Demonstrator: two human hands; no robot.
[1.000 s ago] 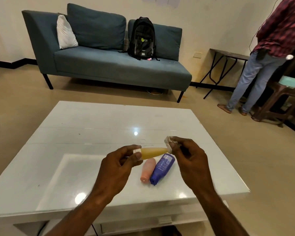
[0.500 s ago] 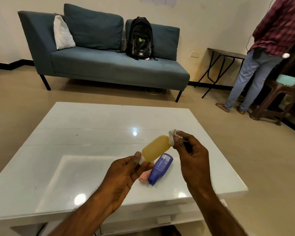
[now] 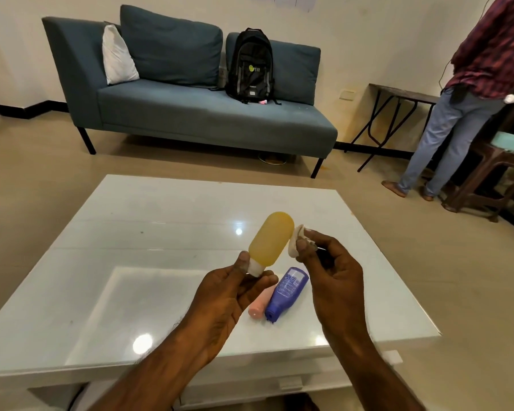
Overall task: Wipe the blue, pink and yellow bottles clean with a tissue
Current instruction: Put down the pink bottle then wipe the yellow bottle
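Fingers of left hand [image 3: 220, 295] pinch yellow bottle [image 3: 271, 239]; right hand [image 3: 331, 271] presses tissue [image 3: 298, 240].

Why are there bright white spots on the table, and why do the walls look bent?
Head view: the spots are lamp glare on the glossy table, the biggest near the left hand; the wide-angle lens bows the room's edges; the yellow bottle stays sharp.

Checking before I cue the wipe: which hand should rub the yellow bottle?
Right. The right hand already pinches the tissue against the yellow bottle, while the left hand grips its white cap.
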